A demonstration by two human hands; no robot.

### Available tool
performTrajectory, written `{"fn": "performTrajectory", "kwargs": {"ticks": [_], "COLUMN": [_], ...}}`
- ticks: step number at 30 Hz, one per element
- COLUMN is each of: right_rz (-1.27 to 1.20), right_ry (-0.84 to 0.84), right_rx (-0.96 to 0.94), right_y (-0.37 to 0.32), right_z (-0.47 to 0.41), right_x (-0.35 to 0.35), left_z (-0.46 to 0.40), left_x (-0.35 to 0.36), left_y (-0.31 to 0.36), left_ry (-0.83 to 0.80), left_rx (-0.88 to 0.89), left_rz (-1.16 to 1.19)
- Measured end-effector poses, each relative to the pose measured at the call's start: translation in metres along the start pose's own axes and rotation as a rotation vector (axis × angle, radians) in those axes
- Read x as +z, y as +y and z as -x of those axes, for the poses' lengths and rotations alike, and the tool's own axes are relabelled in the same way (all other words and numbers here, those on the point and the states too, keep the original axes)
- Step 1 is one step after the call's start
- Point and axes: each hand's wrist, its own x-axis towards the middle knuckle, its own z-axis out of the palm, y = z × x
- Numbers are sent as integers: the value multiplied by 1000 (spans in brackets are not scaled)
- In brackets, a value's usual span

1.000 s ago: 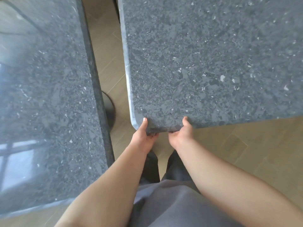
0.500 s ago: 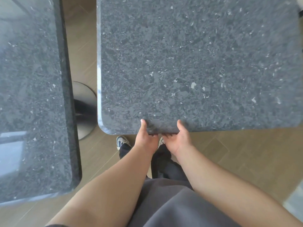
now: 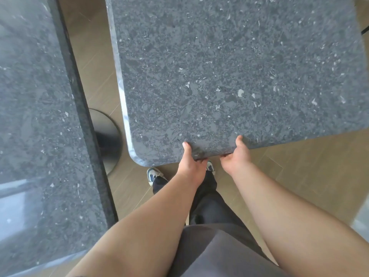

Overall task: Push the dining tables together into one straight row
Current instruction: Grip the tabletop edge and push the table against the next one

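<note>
Two hands, the left hand (image 3: 190, 162) and right hand (image 3: 236, 158), gripped the near edge of a dark stone bench (image 3: 229, 76), thumbs on top, fingers curled beneath. It stood apart from a second bench (image 3: 40, 116) at left, wood floor (image 3: 93, 62) between them.

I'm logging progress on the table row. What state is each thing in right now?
Right table: gripped at its near edge, apart from the other table, floor showing between them.
Left table: standing untouched; its round base shows in the gap.
Left hand: grips the right table's near edge, thumb on top.
Right hand: grips the same edge, thumb on top.
Tables' facing edges: not parallel, gap wider at the near end.
</note>
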Motion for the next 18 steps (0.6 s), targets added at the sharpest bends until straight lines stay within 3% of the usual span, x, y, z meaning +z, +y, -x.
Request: {"fn": "performTrajectory", "kwargs": {"ticks": [18], "right_rz": [-24], "right_ry": [50], "right_rx": [35], "right_y": [71], "right_z": [26], "right_x": [43], "left_z": [9], "left_x": [-39], "left_y": [89], "left_ry": [-79], "left_rx": [8], "left_rz": [-88]}}
